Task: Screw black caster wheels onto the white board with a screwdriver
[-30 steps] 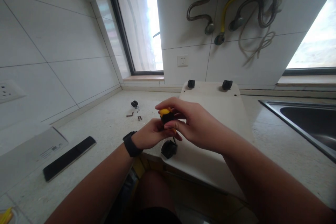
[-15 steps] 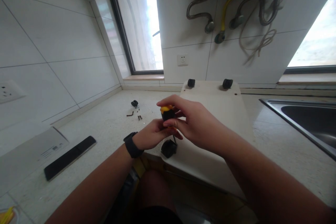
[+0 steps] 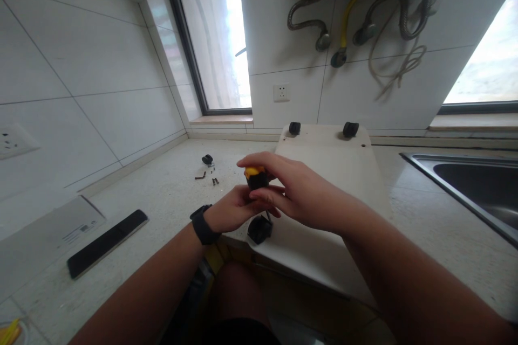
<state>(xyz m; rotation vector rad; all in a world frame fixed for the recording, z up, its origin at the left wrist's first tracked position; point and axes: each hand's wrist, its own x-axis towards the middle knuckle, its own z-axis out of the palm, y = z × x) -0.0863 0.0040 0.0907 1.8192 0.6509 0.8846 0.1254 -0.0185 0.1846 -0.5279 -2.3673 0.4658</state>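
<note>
My right hand (image 3: 301,188) is curled round the black and yellow handle of a screwdriver (image 3: 257,179), its index finger stretched over the top. Below it, my left hand (image 3: 232,207) closes on the lower part of the screwdriver; exactly where its fingers grip is partly hidden. The thin shaft points down at a black caster wheel (image 3: 259,229) on the near left corner of a white panel (image 3: 324,161). Whether the tip sits in a screw I cannot tell. Two more casters, one left (image 3: 294,128) and one right (image 3: 350,129), stand at the panel's far edge.
On the counter left of my hands lie a loose black caster (image 3: 207,159), several small screws (image 3: 215,181) and an L-shaped piece (image 3: 200,176). Further left are a long black bar (image 3: 107,242) and a pale box (image 3: 48,237). A steel sink (image 3: 445,180) is at right.
My right hand and the screwdriver handle have shifted slightly left and down, and the handle has turned a little. My left hand has barely moved.
</note>
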